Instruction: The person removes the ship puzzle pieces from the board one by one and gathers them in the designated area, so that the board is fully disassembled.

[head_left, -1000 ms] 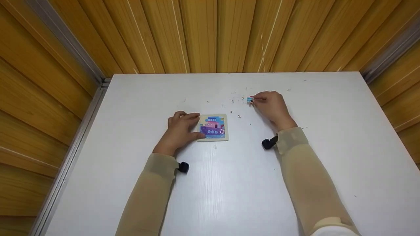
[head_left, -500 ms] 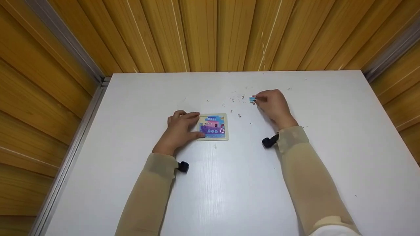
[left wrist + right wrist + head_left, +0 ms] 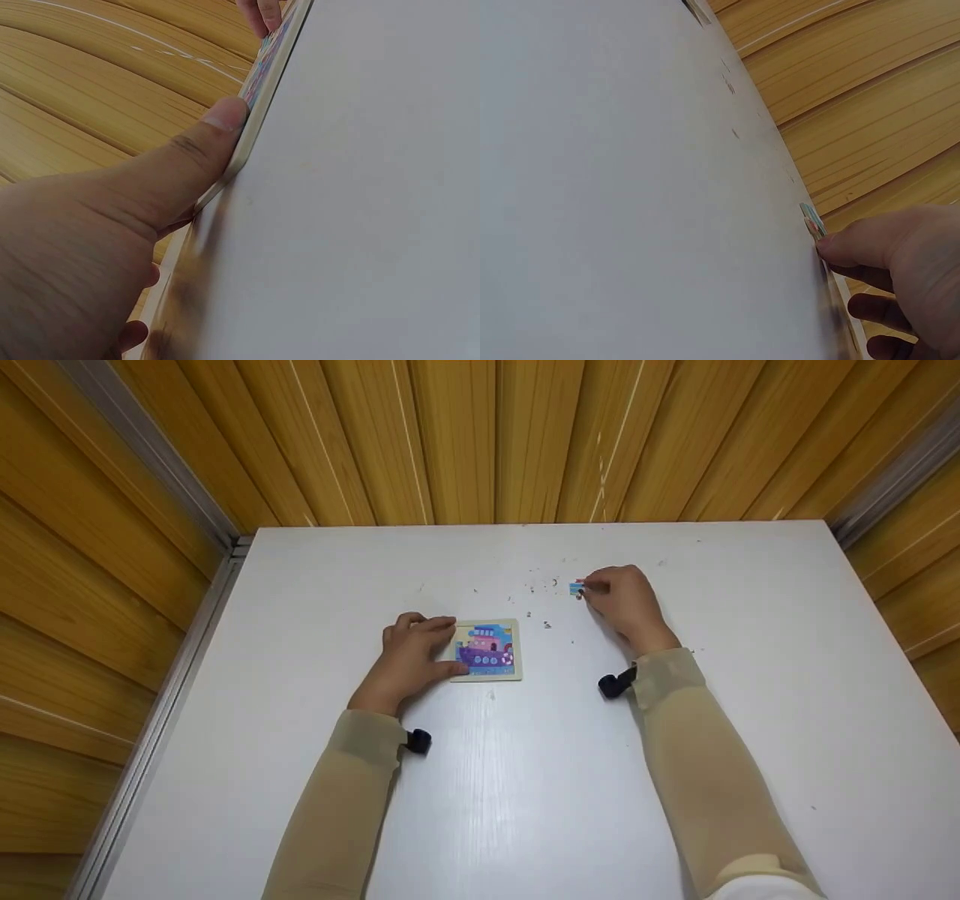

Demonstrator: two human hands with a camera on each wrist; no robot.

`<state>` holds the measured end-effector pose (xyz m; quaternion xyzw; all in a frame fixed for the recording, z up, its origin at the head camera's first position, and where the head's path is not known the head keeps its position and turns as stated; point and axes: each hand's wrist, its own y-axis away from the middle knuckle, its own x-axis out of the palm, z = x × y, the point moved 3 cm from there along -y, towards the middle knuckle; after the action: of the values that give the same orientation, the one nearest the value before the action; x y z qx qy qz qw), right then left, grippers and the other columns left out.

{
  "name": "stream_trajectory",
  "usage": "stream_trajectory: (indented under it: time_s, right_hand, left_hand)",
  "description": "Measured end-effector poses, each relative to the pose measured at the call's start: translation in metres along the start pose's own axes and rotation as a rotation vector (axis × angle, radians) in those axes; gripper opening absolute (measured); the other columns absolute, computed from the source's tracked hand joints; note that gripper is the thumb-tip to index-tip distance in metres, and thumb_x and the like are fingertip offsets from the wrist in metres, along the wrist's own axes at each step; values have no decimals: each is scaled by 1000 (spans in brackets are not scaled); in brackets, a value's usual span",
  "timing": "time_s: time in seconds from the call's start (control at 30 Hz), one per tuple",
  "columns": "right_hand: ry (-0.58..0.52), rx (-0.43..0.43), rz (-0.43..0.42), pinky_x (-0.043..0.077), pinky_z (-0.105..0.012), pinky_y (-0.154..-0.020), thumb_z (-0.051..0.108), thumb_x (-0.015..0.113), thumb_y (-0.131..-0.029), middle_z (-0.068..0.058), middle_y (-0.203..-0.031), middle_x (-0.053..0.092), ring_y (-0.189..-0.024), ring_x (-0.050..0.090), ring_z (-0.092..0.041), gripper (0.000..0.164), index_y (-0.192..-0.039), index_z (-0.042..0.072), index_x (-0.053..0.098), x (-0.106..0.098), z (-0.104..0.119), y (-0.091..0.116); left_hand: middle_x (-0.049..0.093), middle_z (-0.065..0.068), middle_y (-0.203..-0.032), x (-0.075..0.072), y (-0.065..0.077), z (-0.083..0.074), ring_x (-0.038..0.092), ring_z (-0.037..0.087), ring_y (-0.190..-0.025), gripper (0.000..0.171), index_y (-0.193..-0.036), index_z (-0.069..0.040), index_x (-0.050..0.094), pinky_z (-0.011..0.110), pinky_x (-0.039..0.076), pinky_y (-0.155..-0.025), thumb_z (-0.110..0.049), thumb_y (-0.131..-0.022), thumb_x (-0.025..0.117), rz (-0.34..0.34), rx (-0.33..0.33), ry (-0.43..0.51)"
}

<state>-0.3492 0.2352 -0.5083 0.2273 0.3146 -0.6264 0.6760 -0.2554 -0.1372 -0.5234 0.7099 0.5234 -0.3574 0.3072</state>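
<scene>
A small framed jigsaw puzzle (image 3: pixel 487 651) with a pink and purple boat picture lies on the white table. My left hand (image 3: pixel 412 660) grips its left side, thumb at the near edge and fingers at the far edge. In the left wrist view the thumb (image 3: pixel 225 116) presses on the pale frame (image 3: pixel 259 120). Further back and to the right, my right hand (image 3: pixel 624 598) pinches a small light blue jigsaw piece (image 3: pixel 576 588) between thumb and finger. The right wrist view shows that piece (image 3: pixel 812 217) sticking out beyond the thumb tip, close over the table.
Several tiny dark specks or flakes (image 3: pixel 547 625) lie scattered on the white tabletop (image 3: pixel 525 780), mostly between the puzzle and the right hand. Wood-patterned panels (image 3: pixel 465 442) rise behind the table's far edge and on both sides.
My right hand has shifted slightly to the right with the jigsaw piece, then stayed nearly still. The left hand and the framed puzzle have not moved.
</scene>
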Motion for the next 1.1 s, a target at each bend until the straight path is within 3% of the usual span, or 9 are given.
stream_trajectory:
  time_s: [0.3, 0.5, 0.73, 0.97, 1.1]
  right_hand:
    - [-8, 21, -20, 49, -59, -125, 6, 71, -105, -27, -139, 77, -142, 65, -44, 26, -127, -3, 82, -2, 2, -1]
    - [-58, 40, -45, 46, -60, -125, 15, 71, -107, -26, -146, 72, -143, 60, -43, 31, -132, 0, 80, -1, 17, 2]
    - [-113, -47, -42, 49, -57, -119, 17, 72, -109, -21, -141, 75, -134, 64, -40, 28, -131, 3, 81, 14, 53, 8]
    - [-208, -126, 1, 50, -55, -117, 20, 76, -108, -14, -138, 78, -132, 65, -34, 27, -131, 8, 82, 29, 105, 18]
    - [-237, -166, 40, 52, -55, -114, 20, 76, -108, -12, -137, 79, -130, 66, -33, 26, -131, 10, 83, 41, 121, 21]
  left_hand:
    - [52, -6, -177, -1, 0, -2, 31, 35, -168, 86, -165, -17, 59, 59, 19, -139, -54, -93, 91, 4, -1, -8]
    - [53, -5, -177, 0, 0, -2, 33, 35, -167, 87, -164, -16, 60, 58, 20, -139, -52, -92, 92, -1, 5, -7]
    - [52, -6, -177, 4, 2, 2, 31, 34, -168, 86, -165, -18, 59, 59, 21, -139, -52, -93, 92, 8, -24, 7]
    - [53, -5, -177, 5, -1, 2, 32, 34, -167, 87, -165, -16, 60, 59, 22, -137, -54, -93, 91, -4, 13, 15]
    - [53, -7, -176, 6, -4, 1, 31, 33, -167, 88, -165, -18, 59, 59, 23, -137, -56, -92, 90, -10, 4, 9]
